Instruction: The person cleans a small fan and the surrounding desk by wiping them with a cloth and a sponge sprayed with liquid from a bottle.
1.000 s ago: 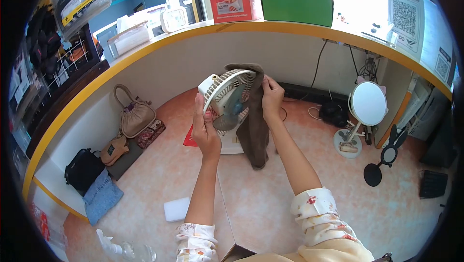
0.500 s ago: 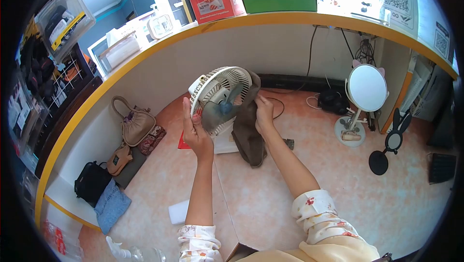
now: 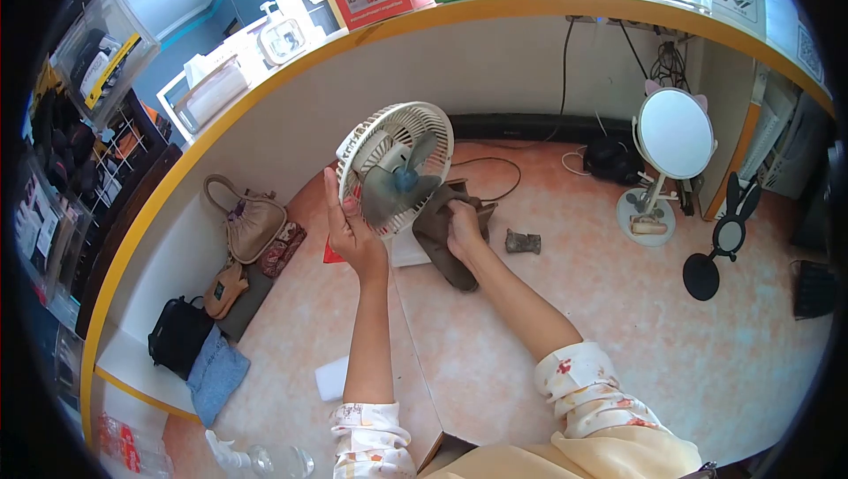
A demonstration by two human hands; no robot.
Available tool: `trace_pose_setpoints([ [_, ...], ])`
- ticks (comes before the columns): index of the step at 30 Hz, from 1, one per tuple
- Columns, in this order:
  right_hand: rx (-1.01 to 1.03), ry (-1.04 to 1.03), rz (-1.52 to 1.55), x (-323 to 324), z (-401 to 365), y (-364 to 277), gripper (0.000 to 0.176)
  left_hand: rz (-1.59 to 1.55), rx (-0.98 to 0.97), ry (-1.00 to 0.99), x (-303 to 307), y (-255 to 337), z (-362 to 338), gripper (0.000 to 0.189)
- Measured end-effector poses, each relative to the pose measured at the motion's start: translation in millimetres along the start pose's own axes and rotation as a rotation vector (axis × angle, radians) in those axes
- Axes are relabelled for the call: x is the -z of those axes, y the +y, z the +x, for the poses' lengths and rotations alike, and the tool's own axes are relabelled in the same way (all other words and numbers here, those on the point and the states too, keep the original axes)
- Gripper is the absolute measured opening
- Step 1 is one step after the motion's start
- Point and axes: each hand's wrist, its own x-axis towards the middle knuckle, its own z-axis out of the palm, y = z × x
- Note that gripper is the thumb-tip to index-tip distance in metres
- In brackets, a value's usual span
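Note:
A small white electric fan (image 3: 405,180) stands in front of me, its blades uncovered and its rear cage ribs showing. My left hand (image 3: 355,239) grips the lower left of the cage rim, with the fingers pointing up along its outside. A dark brown-grey cloth (image 3: 433,224) is bunched in my right hand (image 3: 465,228), its fingers closed over the folds. The cloth lies against the fan's lower right rim and hangs down past the white base, hiding part of it.
A small dark crumpled piece (image 3: 523,242) lies right of the cloth. Farther right are a round standing mirror (image 3: 676,134) and a black rabbit-eared mirror (image 3: 728,235). Bags (image 3: 254,230) line the left wall; a spray bottle (image 3: 265,459) is near me. A yellow-edged counter (image 3: 495,11) curves around.
My right hand has drawn the cloth down and left from the fan's right rim, uncovering that rim. The left hand keeps its hold. The view has shifted slightly.

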Motion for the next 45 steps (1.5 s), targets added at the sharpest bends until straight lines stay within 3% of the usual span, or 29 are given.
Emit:
trace_pose_setpoints([
  [6, -0.037, 0.031, 0.004, -18.2, -24.1, 20.2, 0.021, 0.006, -0.015, -0.006, 0.5, 0.1, 0.2, 0.044],
  [9, -0.209, 0.066, 0.064, -33.4, -43.3, 17.4, 0.022, -0.012, 0.054, -0.036, 2.9, 3.8, -0.9, 0.044],
  [12, -0.208, 0.084, -0.019, -46.5, -61.6, 21.2, 0.022, 0.017, -0.029, -0.022, 3.4, -3.5, 1.7, 0.044],
  [15, -0.309, -0.044, -0.014, -52.9, -75.7, 34.3, 0.016, -0.061, 0.01, -0.043, 5.4, -0.7, 1.0, 0.045],
  [18, -0.291, -0.236, -0.271, -59.3, -89.3, 42.6, 0.01, 0.005, 0.074, -0.161, 19.8, -2.0, 7.5, 0.047],
  [19, -0.283, -0.246, -0.181, -86.7, -118.7, 21.7, 0.012, -0.015, 0.102, -0.243, 27.6, 1.6, 13.8, 0.048],
  [21, -0.274, -0.284, -0.193, -70.2, -113.3, 31.4, 0.009, -0.051, 0.162, -0.405, 48.3, 12.3, 25.4, 0.05],
  [23, -0.383, -0.306, -0.083, -67.6, -124.4, 16.6, 0.017, -0.13, 0.268, -0.384, 64.6, 29.6, 27.8, 0.051],
  [27, -0.369, -0.365, -0.082, -46.9, -133.8, -4.3, 0.025, -0.194, 0.328, -0.32, 82.8, 49.1, 14.2, 0.053],
  [30, -0.378, -0.526, -0.087, -59.5, -160.3, -34.9, 0.027, -0.266, 0.431, -0.29, 84.8, 70.7, -10.3, 0.055],
  [34, -0.321, -0.563, -0.114, -73.5, -186.9, -62.0, 0.031, -0.436, 0.518, -0.28, 84.6, 91.7, -44.2, 0.053],
  [37, -0.37, -0.515, -0.095, -79.7, -206.1, -84.0, 0.036, -0.357, 0.715, -0.569, 102.0, 117.0, -50.6, 0.044],
  [39, -0.453, -0.465, -0.148, -87.5, -219.4, -101.9, 0.04, -0.27, 0.75, -0.561, 109.8, 113.3, -51.9, 0.034],
  [42, -0.155, -0.391, -0.787, -74.3, -221.2, -100.6, 0.043, -0.373, 0.804, -0.447, 111.1, 121.8, -48.8, 0.024],
  [45, 0.048, -0.501, -1.301, -75.8, -209.1, -114.6, 0.036, -0.458, 0.868, -0.37, 118.6, 114.6, -46.0, 0.022],
])
